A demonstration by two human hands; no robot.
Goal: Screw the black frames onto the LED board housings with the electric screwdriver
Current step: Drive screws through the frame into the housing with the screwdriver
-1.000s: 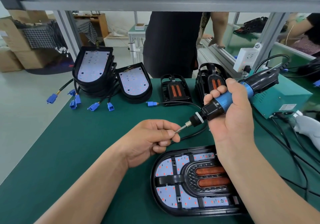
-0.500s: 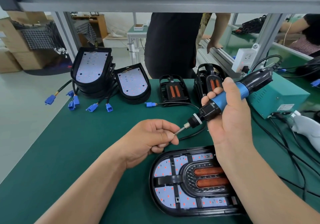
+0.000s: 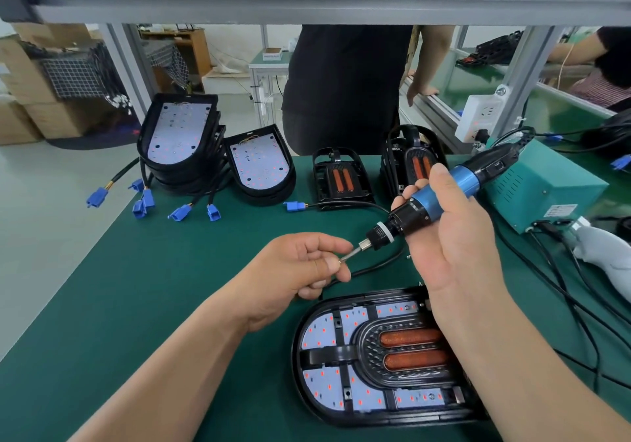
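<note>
Black frame [image 3: 345,353]: lay seated in the nearest LED board housing [image 3: 298,373], flat on the green bench [image 3: 153,288] right in front of the worker, partly under the right forearm
Electric screwdriver [image 3: 440,199]: was up in the air above the bench, just behind that housing, touching no screw hole
Screwdriver axis: ran on a slant from the cabled end at upper right down to the bit [image 3: 351,255] at lower left; the bit pointed at the left fingertips, not down at the frame
Right hand [image 3: 454,243]: was wrapped round the blue and black barrel, holding it firmly
Left hand [image 3: 300,267]: pinched thumb and forefinger together at the bit's tip, on what looked like a small screw [image 3: 340,261], though it was too tiny for me to be sure
Step in hand: loading a screw onto the bit, I'd say, before driving it
Done so far: one frame placed; whether any of its screws were already in I could not tell
Left to do: driving this frame's screws, then the rest; a stack of housings [image 3: 181,134] and a single housing [image 3: 261,168] at the back showed bare boards, and spare frames [image 3: 341,178] stood near them unfitted
Overall: early going, by my reckoning
</note>
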